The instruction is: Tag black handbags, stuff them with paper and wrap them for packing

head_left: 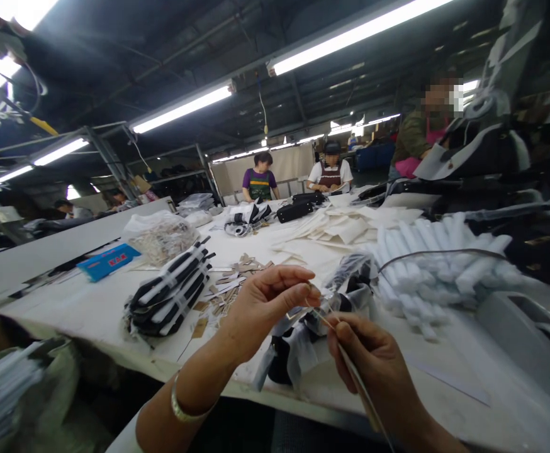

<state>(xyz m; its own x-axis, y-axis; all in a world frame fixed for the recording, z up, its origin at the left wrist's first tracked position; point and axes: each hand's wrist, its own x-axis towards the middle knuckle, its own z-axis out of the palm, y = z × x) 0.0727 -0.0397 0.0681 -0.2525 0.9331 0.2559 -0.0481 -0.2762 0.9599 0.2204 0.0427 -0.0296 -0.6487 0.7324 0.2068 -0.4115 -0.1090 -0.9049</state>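
Observation:
My left hand (275, 299), a bangle on its wrist, pinches thumb and fingertips together on one end of a thin string (323, 318). Close by on the right, my right hand (374, 355) is closed around a thin flat tag (360, 384), seen nearly edge-on, with the string running from it to my left fingers. Beneath both hands lie black straps partly wrapped in clear plastic (298, 355). Loose brown and beige tags (232, 283) are scattered left of my left hand. Beside those sits a bundle of black straps with white wrapping (173, 289).
On the white table (90, 321) stand banded white foam-like rolls (440, 258), a grey plastic object (530, 340), a blue box (109, 261) and a plastic bag of strings (162, 236). White sheets (341, 220) lie farther back. Co-workers (260, 179) are across the table.

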